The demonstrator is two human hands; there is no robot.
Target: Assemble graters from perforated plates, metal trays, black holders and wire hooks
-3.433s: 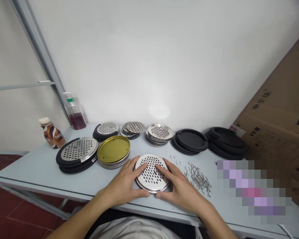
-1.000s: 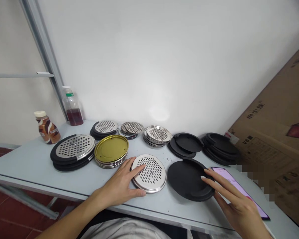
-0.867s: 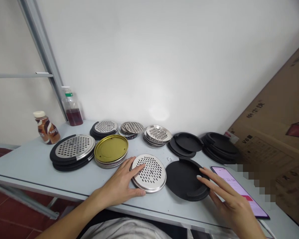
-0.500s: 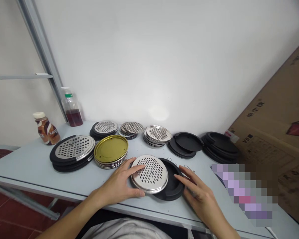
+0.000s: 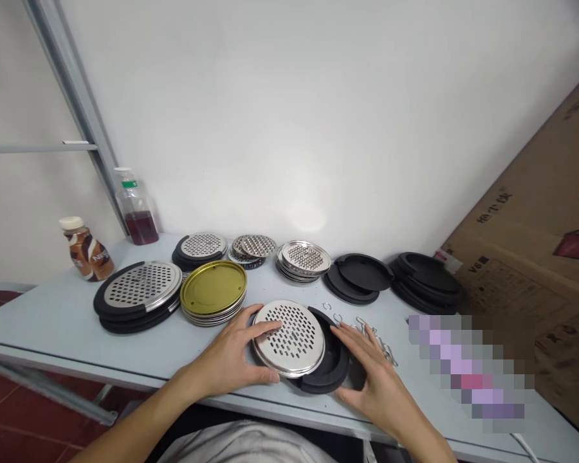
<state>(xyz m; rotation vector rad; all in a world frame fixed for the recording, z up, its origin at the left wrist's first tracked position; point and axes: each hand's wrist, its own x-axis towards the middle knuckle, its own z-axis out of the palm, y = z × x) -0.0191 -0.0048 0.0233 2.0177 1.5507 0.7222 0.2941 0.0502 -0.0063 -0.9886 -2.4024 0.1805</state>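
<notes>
My left hand [image 5: 241, 354] grips a round silver metal grater disc [image 5: 292, 341] with slotted holes, index finger on top and thumb at the near edge. Partly under that disc, to its right, lies a black round holder [image 5: 325, 379] with a raised rim. My right hand [image 5: 374, 373] has its fingers and thumb around the holder's right side. Small metal rings [image 5: 338, 318] and wire clips [image 5: 388, 352] lie just beyond my right hand.
Left stand gold discs [image 5: 215, 289] and disc-and-holder stacks [image 5: 139, 289]. Grater discs [image 5: 303, 257] and black holders [image 5: 367, 273] line the wall. Two bottles [image 5: 89, 251] stand far left. A cardboard box [image 5: 535, 257] leans right, beside a pixelated patch [image 5: 468, 373].
My right hand has shifted left and closed around the black holder, which has moved slightly left, farther under the disc. More of the wire clips now show. My left hand stays on the disc.
</notes>
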